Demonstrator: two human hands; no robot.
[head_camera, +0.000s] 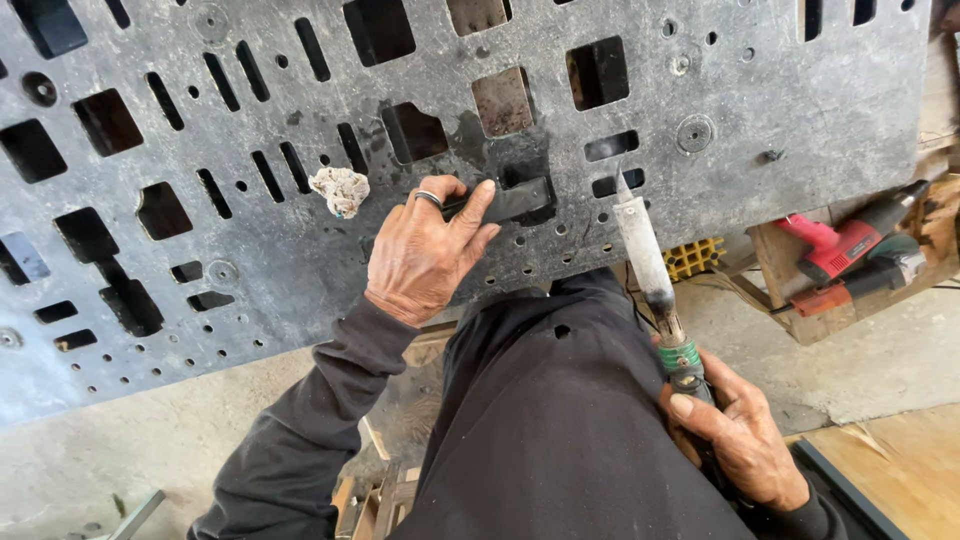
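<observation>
Head view, looking down on two hands, both of one person in dark sleeves. Left hand (425, 250) laid on one big grey panel (800, 110), fingers (470, 215) closed around one black strip (500, 200) and pressing it flat against the panel. One ring seen on this hand. Strip lying across a blackened, burnt-looking patch near the lower edge of the panel, beside one rectangular hole.

Right hand (740, 435) low at the right, above the lap, fingers wrapped tight around the handle of one iron (650, 265). Iron pointing up, tilted a little to the left, with a green band just above the fist and a pale, stained shaft. Tip just at the lower edge of the panel, to the right of the strip; contact with the panel could not be told.

One crumpled rag (340, 190) resting on the panel, just left of the left hand, apart from it. Panel full of many slots, square holes and small round holes, too many for a sure count. Two power tools (850, 255) lying at the right on wood, one red and one greenish. One small yellow grid (693, 257) below the panel edge, near the iron.
</observation>
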